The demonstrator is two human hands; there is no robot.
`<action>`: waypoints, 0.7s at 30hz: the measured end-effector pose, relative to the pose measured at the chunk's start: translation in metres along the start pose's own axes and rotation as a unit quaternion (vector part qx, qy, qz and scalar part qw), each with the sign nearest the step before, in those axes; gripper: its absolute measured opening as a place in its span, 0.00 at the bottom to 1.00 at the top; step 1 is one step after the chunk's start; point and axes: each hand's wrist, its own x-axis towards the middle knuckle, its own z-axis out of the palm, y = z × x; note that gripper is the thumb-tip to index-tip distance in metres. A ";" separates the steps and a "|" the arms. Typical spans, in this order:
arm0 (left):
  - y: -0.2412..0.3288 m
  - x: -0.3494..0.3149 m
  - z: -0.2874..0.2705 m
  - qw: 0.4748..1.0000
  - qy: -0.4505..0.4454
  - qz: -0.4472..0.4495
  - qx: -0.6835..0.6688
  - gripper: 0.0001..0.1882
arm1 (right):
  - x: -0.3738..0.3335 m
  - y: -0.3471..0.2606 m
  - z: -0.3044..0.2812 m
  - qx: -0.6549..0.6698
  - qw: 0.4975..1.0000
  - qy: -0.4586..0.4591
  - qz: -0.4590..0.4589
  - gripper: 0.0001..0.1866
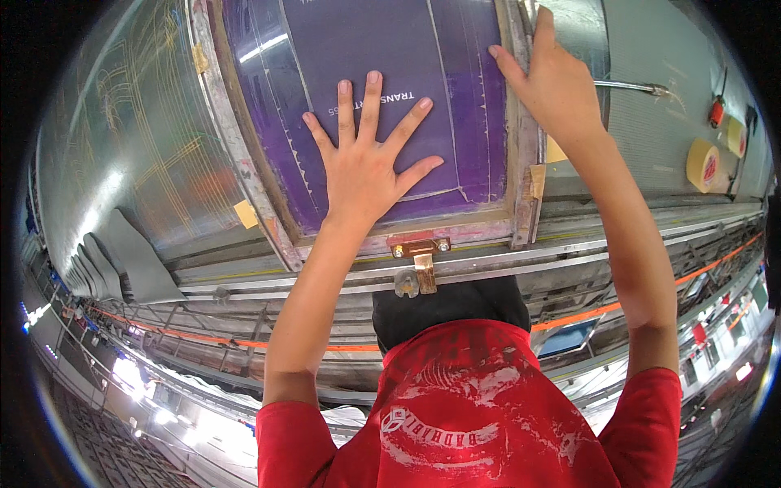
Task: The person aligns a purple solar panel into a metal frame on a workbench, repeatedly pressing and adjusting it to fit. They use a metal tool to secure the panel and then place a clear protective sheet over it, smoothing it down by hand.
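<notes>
A printing screen with purple mesh (268,102) and a worn, stained frame (236,154) lies in front of me on a long table. My left hand (362,167) is open, its fingers spread flat over the darker middle panel of the mesh. At the frame's right rail (523,163) is my right hand (561,93). Its thumb points toward the mesh's edge and its index finger stretches forward along the rail; the other fingers are mostly hidden. A copper-coloured bracket (423,264) with two bolts is fixed to the near side of the frame.
Right of the screen lie a metal rod (630,84), a red-handled screwdriver (716,112) and a roll of yellowish tape (701,165). Yellow lines mark the table surface (138,146) at left, near a grey flap (142,260). A metal rail (350,285) runs along the near edge.
</notes>
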 end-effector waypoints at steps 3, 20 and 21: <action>0.001 0.000 -0.001 1.000 0.005 0.006 0.006 0.41 | -0.002 0.004 0.001 0.016 0.999 0.023 -0.021 0.47; -0.068 -0.157 -0.091 0.995 -0.026 0.028 -0.090 0.33 | -0.087 -0.021 -0.150 0.179 0.983 0.047 -0.004 0.32; -0.071 -0.165 -0.088 0.996 -0.021 0.024 -0.087 0.32 | -0.113 -0.031 -0.166 0.263 0.960 0.097 -0.014 0.28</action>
